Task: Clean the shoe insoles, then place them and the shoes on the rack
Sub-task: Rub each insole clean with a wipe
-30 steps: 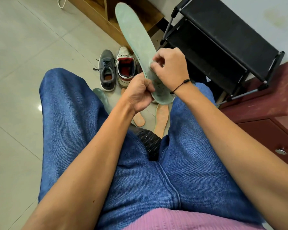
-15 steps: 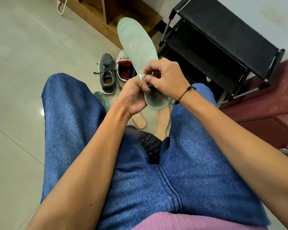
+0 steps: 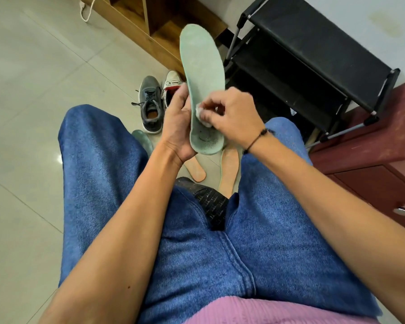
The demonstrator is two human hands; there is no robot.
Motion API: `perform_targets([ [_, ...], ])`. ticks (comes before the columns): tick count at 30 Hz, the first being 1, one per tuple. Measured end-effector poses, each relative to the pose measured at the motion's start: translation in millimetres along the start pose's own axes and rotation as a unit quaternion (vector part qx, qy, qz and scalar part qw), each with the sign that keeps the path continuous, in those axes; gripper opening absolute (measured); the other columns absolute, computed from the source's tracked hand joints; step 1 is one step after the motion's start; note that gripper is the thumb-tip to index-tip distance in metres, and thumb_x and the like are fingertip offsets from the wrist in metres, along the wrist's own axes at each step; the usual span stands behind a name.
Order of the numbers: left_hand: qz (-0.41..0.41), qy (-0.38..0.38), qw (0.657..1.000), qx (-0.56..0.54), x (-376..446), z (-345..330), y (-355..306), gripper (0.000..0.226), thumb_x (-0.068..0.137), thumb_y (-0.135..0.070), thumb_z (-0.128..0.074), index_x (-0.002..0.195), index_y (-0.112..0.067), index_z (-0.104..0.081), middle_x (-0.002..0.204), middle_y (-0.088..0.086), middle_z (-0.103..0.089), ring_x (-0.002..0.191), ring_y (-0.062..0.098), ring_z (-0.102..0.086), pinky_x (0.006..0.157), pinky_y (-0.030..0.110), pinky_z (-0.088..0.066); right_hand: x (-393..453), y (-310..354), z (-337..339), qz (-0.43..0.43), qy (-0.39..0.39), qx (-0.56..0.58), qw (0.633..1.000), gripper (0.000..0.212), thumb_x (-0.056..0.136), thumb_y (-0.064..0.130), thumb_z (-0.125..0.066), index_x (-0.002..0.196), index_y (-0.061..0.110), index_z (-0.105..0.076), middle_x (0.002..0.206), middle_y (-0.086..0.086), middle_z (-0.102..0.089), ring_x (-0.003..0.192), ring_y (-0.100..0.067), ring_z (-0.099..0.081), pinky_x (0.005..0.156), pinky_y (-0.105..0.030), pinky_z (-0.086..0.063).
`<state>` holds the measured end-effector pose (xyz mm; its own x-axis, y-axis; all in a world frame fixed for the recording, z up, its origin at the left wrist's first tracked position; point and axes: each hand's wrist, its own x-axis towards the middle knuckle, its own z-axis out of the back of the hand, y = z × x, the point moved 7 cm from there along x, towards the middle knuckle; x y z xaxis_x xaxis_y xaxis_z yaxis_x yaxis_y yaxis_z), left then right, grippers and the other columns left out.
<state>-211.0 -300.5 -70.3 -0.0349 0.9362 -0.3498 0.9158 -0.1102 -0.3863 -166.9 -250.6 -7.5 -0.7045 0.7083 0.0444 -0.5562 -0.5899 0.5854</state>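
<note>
Left hand (image 3: 178, 127) grip round green insole (image 3: 202, 73) heel, right hand (image 3: 229, 113) pinching white wipe (image 3: 200, 113) against it

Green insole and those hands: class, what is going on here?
A seated person holds the green insole upright in the left hand and rubs its heel end with a small white wad pinched in the right hand. Two shoes and other insoles lie on the floor; the black rack holds nothing visible.
</note>
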Motion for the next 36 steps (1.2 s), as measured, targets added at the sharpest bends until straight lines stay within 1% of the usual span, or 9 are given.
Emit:
perform_targets([
  [2, -0.017, -0.046, 0.998, -0.025, 4.7, 10.1, -4.0, 0.056, 0.098, -0.052, -0.022, 0.113, -0.012, -0.059, 0.104, 0.012, -0.067, 0.097, 0.025, -0.065, 0.092, 0.038, -0.050, -13.2, 4.0, -5.2, 0.031, -0.008, -0.006, 0.999, 0.014, 0.073, 0.033, -0.064, 0.081, 0.024, -0.072, 0.077, 0.013, -0.064, 0.088, -0.016, -0.055, 0.083, -0.041, -0.040],
  [6, 0.013, -0.063, 0.998, -0.012, 5.1, 8.4, 4.9, 0.057, 0.100, -0.052, -0.017, 0.100, -0.016, -0.061, 0.084, 0.007, -0.072, 0.076, 0.020, -0.069, 0.072, 0.034, -0.056, 9.2, 7.0, -0.2, 0.027, -0.053, -0.080, 0.995, 0.009, 0.079, 0.029, -0.062, 0.082, 0.026, -0.069, 0.081, 0.015, -0.064, 0.096, -0.015, -0.052, 0.075, -0.029, -0.021],
  [12, 0.052, -0.037, 0.997, 0.042, -0.1, 0.9, 11.1, 0.058, 0.099, -0.052, -0.018, 0.091, -0.014, -0.062, 0.078, 0.006, -0.064, 0.064, 0.024, -0.058, 0.054, 0.031, -0.049, 54.3, -2.6, 4.0, -0.016, -0.065, -0.102, 0.993, 0.014, 0.085, 0.030, -0.056, 0.087, 0.024, -0.069, 0.091, 0.009, -0.068, 0.101, -0.017, -0.055, 0.080, -0.032, -0.027],
  [20, 0.036, -0.073, 0.996, -0.038, 3.8, 12.1, 4.8, 0.058, 0.100, -0.047, -0.025, 0.095, -0.010, -0.069, 0.085, 0.009, -0.071, 0.076, 0.021, -0.069, 0.072, 0.032, -0.057, -13.1, 15.0, -5.8, 0.080, -0.041, -0.083, 0.993, 0.012, 0.074, 0.030, -0.062, 0.083, 0.028, -0.070, 0.081, 0.009, -0.068, 0.087, -0.017, -0.053, 0.076, -0.035, -0.027],
  [24, 0.041, -0.051, 0.998, 0.025, 3.2, 4.9, 9.2, 0.054, 0.101, -0.049, -0.020, 0.094, -0.017, -0.064, 0.080, 0.006, -0.069, 0.066, 0.021, -0.065, 0.059, 0.033, -0.054, 20.3, 7.6, 10.3, 0.050, -0.084, -0.134, 0.986, 0.012, 0.080, 0.028, -0.058, 0.085, 0.027, -0.068, 0.085, 0.008, -0.067, 0.097, -0.020, -0.050, 0.076, -0.032, -0.022],
  [28, 0.053, -0.029, 0.996, 0.065, 0.7, -0.3, 11.8, 0.058, 0.100, -0.049, -0.016, 0.098, -0.012, -0.061, 0.086, 0.010, -0.059, 0.063, 0.024, -0.056, 0.053, 0.030, -0.047, 49.5, -6.1, 12.6, 0.002, -0.046, -0.182, 0.982, 0.015, 0.087, 0.028, -0.054, 0.093, 0.025, -0.067, 0.096, 0.008, -0.067, 0.108, -0.020, -0.046, 0.083, -0.035, -0.027],
  [32, 0.034, -0.044, 0.997, 0.050, 1.8, 4.2, 8.6, 0.059, 0.100, -0.051, -0.016, 0.095, -0.016, -0.063, 0.080, 0.007, -0.066, 0.062, 0.022, -0.061, 0.051, 0.030, -0.049, 35.3, -1.3, 4.0, 0.016, -0.030, -0.190, 0.981, 0.012, 0.086, 0.027, -0.055, 0.088, 0.024, -0.067, 0.092, 0.006, -0.067, 0.105, -0.021, -0.047, 0.081, -0.033, -0.026],
  [34, 0.026, -0.064, 0.997, 0.031, 4.2, 11.4, 8.1, 0.059, 0.100, -0.053, -0.016, 0.104, -0.018, -0.062, 0.088, 0.007, -0.070, 0.073, 0.022, -0.066, 0.058, 0.032, -0.055, 17.0, 1.7, -3.0, 0.047, -0.040, -0.201, 0.978, 0.010, 0.084, 0.025, -0.057, 0.083, 0.023, -0.067, 0.086, 0.003, -0.066, 0.098, -0.023, -0.050, 0.076, -0.033, -0.025],
  [36, 0.025, -0.081, 0.996, 0.023, 6.0, 15.9, 9.6, 0.059, 0.099, -0.054, -0.017, 0.118, -0.017, -0.058, 0.102, 0.010, -0.069, 0.090, 0.022, -0.067, 0.075, 0.034, -0.057, -0.5, 6.0, -8.5, 0.088, -0.059, -0.223, 0.969, 0.006, 0.078, 0.022, -0.061, 0.074, 0.021, -0.065, 0.075, 0.001, -0.064, 0.083, -0.028, -0.054, 0.068, -0.036, -0.028],
])
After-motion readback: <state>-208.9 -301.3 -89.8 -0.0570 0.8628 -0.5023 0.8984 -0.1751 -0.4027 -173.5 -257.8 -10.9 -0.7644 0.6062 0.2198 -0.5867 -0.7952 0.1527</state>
